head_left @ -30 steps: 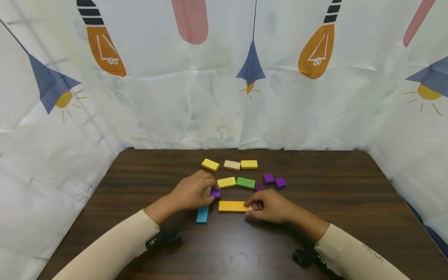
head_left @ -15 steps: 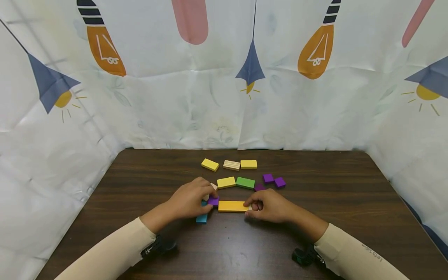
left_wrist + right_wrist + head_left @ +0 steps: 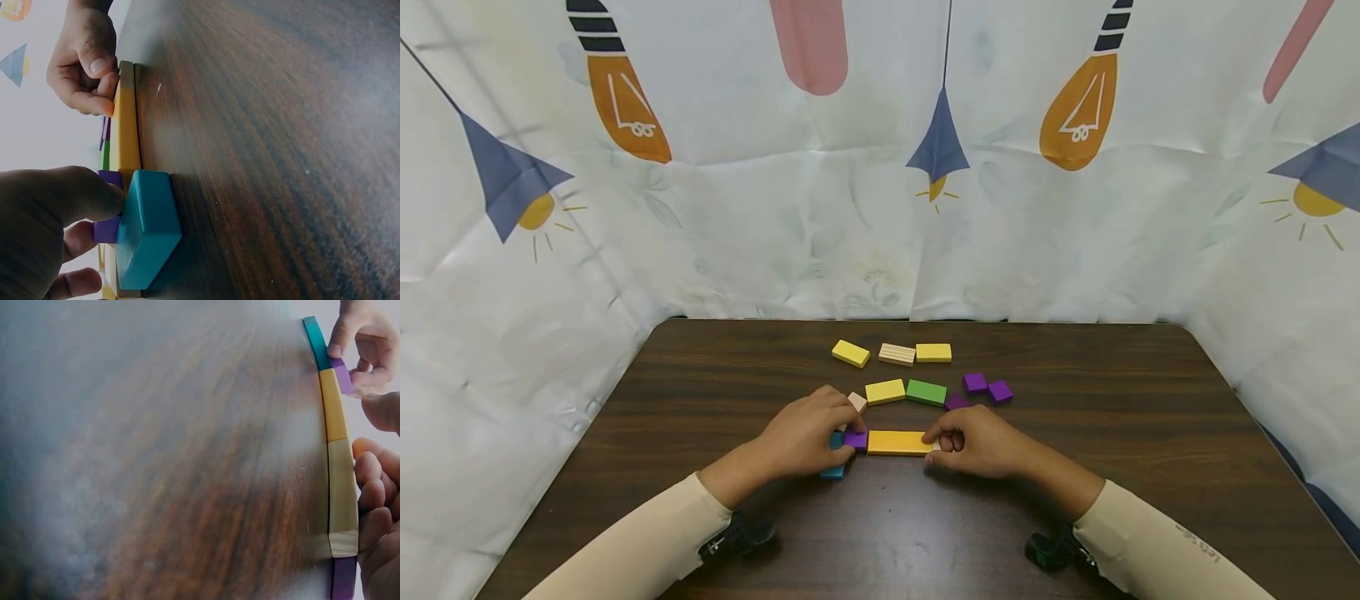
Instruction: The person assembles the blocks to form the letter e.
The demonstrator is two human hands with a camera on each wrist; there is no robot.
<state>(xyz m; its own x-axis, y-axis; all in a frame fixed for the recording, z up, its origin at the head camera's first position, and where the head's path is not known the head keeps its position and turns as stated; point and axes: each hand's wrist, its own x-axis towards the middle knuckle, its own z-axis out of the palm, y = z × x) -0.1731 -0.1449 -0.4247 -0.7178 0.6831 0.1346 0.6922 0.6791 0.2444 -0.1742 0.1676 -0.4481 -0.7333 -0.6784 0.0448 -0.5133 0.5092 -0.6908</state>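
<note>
My left hand point(image 3: 808, 437) pinches a purple block point(image 3: 854, 439) between thumb and fingers. The block sits at the left end of a long orange-yellow block point(image 3: 897, 443), close against a blue block point(image 3: 150, 219). At the orange-yellow block's right end, my right hand point(image 3: 988, 442) holds a plain wooden block point(image 3: 342, 487) with curled fingers; from the head view the hand hides most of it. In the right wrist view, another purple block point(image 3: 343, 578) follows the wooden one in line.
Behind the hands lie a yellow block point(image 3: 885, 392), a green block point(image 3: 927, 392) and several purple blocks point(image 3: 975, 383). Farther back, two yellow blocks point(image 3: 933, 352) flank a striped wooden block point(image 3: 897, 354). A pale block point(image 3: 857, 402) shows behind my left fingers. A printed curtain point(image 3: 760, 233) surrounds the dark table point(image 3: 1075, 358).
My left hand has brought the purple block nearer to me and slightly left, down to the orange-yellow block's left end. The right hand has stayed in place.
</note>
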